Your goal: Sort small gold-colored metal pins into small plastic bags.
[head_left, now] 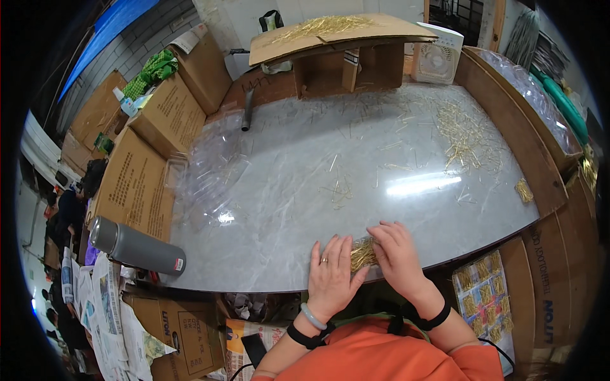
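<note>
At the near edge of the grey marbled table, a small bundle of thin gold-coloured wire pins [363,255] lies between my two hands. My left hand [332,274] presses against its left side, fingers together and thumb at the near end. From the right, my right hand [399,257] closes over the bundle's other side, with its fingertips at the far end. Part of the bundle is hidden under my fingers. Loose pins of the same kind [338,184] lie scattered farther in on the table, and a thicker pile [467,136] spreads at the far right.
A grey bottle [140,246] lies at the left edge near clear plastic packaging [216,165]. Cardboard boxes [168,114] wall the left side. At the back stand a cardboard shelf [321,71] and a white fan [438,56]. One small pin bundle [523,190] sits at the right edge.
</note>
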